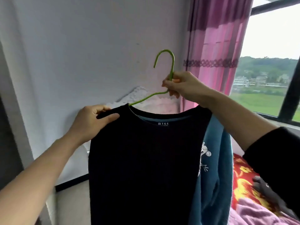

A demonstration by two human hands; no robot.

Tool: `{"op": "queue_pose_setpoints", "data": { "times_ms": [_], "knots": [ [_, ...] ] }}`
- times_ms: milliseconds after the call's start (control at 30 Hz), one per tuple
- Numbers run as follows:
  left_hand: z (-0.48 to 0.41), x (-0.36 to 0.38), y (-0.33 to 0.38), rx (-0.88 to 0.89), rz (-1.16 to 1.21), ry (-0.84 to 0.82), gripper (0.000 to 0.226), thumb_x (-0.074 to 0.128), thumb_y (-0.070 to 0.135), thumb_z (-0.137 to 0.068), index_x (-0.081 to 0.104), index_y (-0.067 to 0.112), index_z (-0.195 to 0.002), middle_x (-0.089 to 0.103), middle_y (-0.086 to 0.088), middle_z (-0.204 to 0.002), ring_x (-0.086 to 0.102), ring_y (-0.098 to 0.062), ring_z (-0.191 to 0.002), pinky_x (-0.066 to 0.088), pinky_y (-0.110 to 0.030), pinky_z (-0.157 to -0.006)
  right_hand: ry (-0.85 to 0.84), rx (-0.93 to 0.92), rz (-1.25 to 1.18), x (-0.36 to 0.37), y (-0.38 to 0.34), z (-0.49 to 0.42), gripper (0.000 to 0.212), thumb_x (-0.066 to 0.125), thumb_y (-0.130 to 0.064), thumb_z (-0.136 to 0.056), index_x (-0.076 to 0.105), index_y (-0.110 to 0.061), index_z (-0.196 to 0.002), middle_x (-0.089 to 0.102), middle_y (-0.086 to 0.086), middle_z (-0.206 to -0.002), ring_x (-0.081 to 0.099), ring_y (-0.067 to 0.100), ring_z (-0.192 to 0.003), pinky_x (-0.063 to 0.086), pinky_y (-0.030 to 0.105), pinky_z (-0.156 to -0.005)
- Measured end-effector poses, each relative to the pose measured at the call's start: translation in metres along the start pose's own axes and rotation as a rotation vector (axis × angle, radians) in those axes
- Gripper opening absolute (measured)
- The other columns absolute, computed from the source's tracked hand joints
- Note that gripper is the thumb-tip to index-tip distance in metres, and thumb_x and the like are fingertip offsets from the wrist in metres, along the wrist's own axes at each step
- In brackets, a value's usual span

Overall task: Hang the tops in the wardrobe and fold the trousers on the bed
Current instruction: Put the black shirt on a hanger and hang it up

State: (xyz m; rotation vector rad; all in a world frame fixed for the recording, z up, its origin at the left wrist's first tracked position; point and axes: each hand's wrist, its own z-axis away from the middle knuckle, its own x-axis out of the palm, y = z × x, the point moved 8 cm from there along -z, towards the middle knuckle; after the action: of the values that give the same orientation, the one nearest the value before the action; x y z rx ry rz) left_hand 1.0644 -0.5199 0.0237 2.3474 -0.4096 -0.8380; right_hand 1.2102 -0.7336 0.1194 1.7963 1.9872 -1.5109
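A top point(142, 168) that is black on its near side and teal inside, with a white print showing at its right, hangs on a green hanger point(164, 62) in front of me. My right hand point(180, 85) grips the hanger's neck just below the hook. My left hand point(92, 120) pinches the top's left shoulder, where the hanger's arm goes into the collar. The hanger's right arm is hidden inside the cloth. No wardrobe or trousers are in view.
A white wall point(81, 54) stands close behind the top. A pink curtain point(214, 51) and a dark-framed window point(267, 46) are at the right. The bed point(243, 184) with a red and yellow cover and a pink blanket point(253, 213) lies at the lower right.
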Motion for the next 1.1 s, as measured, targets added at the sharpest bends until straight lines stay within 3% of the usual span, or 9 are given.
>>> {"op": "queue_pose_setpoints", "data": {
  "times_ms": [67,133,200,367,500,633,767,933,1100],
  "knots": [
    [0.007,-0.029,-0.013,0.013,-0.008,-0.047,0.009,0.069,0.035,-0.083,0.075,0.036,-0.089,0.074,0.013,-0.087,0.068,-0.004,-0.083,0.051,-0.024,-0.08,-0.053,-0.033,-0.013,0.042,-0.023,-0.016,0.016,0.054,-0.02,-0.097,0.065,-0.008,-0.097,0.06,0.001,-0.072,0.053,0.005,-0.059,0.047,0.021,-0.06],
    [0.014,-0.066,-0.035,0.007,-0.001,-0.016,0.02,0.072,0.029,-0.082,0.073,0.048,-0.076,0.073,0.018,-0.08,0.069,-0.001,-0.077,0.052,-0.018,-0.074,-0.096,-0.058,-0.014,0.085,-0.043,-0.034,0.017,0.055,-0.022,-0.097,0.065,-0.008,-0.096,0.06,0.002,-0.07,0.052,0.006,-0.057,0.045,0.024,-0.061],
    [0.021,-0.108,-0.067,-0.045,0.029,0.075,0.025,0.076,0.022,-0.077,0.073,0.047,-0.074,0.072,0.02,-0.08,0.068,0.003,-0.077,0.052,-0.011,-0.074,-0.122,-0.084,-0.003,0.126,-0.061,-0.052,0.02,0.057,-0.025,-0.095,0.067,-0.008,-0.094,0.061,0.001,-0.067,0.051,0.005,-0.053,0.044,0.027,-0.063],
    [0.044,-0.204,-0.14,-0.098,-0.001,0.286,0.016,0.077,0.017,-0.076,0.077,0.018,-0.092,0.073,0.017,-0.083,0.069,0.0,-0.08,0.053,-0.011,-0.076,-0.146,-0.131,0.062,0.224,-0.103,-0.093,0.022,0.058,-0.032,-0.094,0.064,-0.017,-0.08,0.066,-0.001,-0.065,0.056,0.008,-0.058,0.046,0.032,-0.069],
    [0.051,-0.26,-0.192,-0.177,-0.055,0.235,0.017,0.074,0.021,-0.081,0.075,0.028,-0.097,0.074,0.015,-0.089,0.068,0.0,-0.086,0.052,-0.014,-0.078,-0.208,-0.17,-0.075,0.298,-0.144,-0.118,0.021,0.06,-0.029,-0.093,0.066,-0.013,-0.081,0.064,-0.003,-0.061,0.05,0.004,-0.05,0.042,0.027,-0.061],
    [0.046,-0.315,-0.236,-0.229,-0.238,0.195,0.023,0.07,0.029,-0.084,0.071,0.034,-0.106,0.067,0.028,-0.093,0.06,0.012,-0.091,0.04,-0.002,-0.078,-0.338,-0.171,-0.181,0.374,-0.188,-0.148,0.018,0.06,-0.026,-0.094,0.066,-0.01,-0.088,0.062,0.001,-0.063,0.045,0.003,-0.043,0.038,0.016,-0.049],
    [0.038,-0.364,-0.28,-0.274,-0.406,0.29,0.03,0.069,0.028,-0.085,0.069,0.019,-0.114,0.068,0.006,-0.102,0.057,-0.006,-0.098,0.034,-0.017,-0.083,-0.496,-0.172,-0.185,0.439,-0.219,-0.181,0.013,0.061,-0.021,-0.093,0.068,-0.01,-0.093,0.062,0.003,-0.068,0.048,0.012,-0.053,0.039,0.02,-0.052],
    [0.02,-0.411,-0.35,-0.359,-0.571,0.243,0.033,0.063,0.037,-0.089,0.065,0.026,-0.12,0.065,0.003,-0.122,0.057,-0.016,-0.115,0.043,-0.029,-0.092,-0.615,-0.263,-0.108,0.513,-0.253,-0.223,0.01,0.059,-0.008,-0.093,0.064,-0.002,-0.099,0.064,0.008,-0.071,0.052,0.012,-0.054,0.041,0.02,-0.05],
    [-0.014,-0.452,-0.432,-0.525,-0.617,0.166,0.034,0.058,0.037,-0.092,0.061,0.028,-0.125,0.065,0.002,-0.121,0.061,-0.018,-0.105,0.049,-0.031,-0.082,-0.752,-0.337,-0.052,0.59,-0.285,-0.271,0.013,0.059,-0.01,-0.093,0.064,0.003,-0.095,0.068,0.011,-0.073,0.06,0.017,-0.054,0.049,0.024,-0.05]
  ]
}}
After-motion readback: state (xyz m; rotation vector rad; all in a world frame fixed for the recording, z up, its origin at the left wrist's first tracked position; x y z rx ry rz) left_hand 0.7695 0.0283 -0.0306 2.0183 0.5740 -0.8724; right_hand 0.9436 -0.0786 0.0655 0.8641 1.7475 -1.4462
